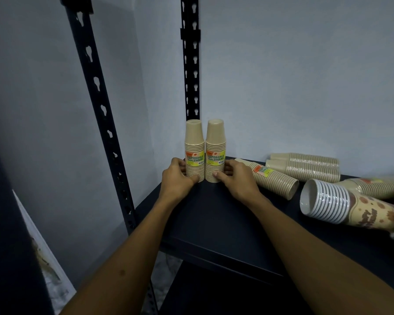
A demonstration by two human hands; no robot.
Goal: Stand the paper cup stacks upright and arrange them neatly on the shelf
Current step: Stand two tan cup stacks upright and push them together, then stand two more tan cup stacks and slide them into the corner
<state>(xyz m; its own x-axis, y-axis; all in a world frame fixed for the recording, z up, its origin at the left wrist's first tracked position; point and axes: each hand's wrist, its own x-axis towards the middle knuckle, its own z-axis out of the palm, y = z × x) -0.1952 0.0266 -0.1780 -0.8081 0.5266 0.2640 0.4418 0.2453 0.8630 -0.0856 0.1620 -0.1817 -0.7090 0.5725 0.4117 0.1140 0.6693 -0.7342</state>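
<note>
Two tan paper cup stacks stand upright side by side in the back left corner of the dark shelf (214,223), each with a yellow label. My left hand (176,180) grips the base of the left stack (194,142). My right hand (234,178) grips the base of the right stack (215,142). To the right, a labelled tan stack (273,179) lies on its side, and two more tan stacks (305,167) lie behind it. A patterned stack with white rims (341,208) lies on its side at the right.
Black slotted uprights (190,64) rise behind the standing stacks and at the shelf's left front corner (100,110). Pale walls close in the back and left. Another wrapped stack (373,185) lies blurred at the far right edge.
</note>
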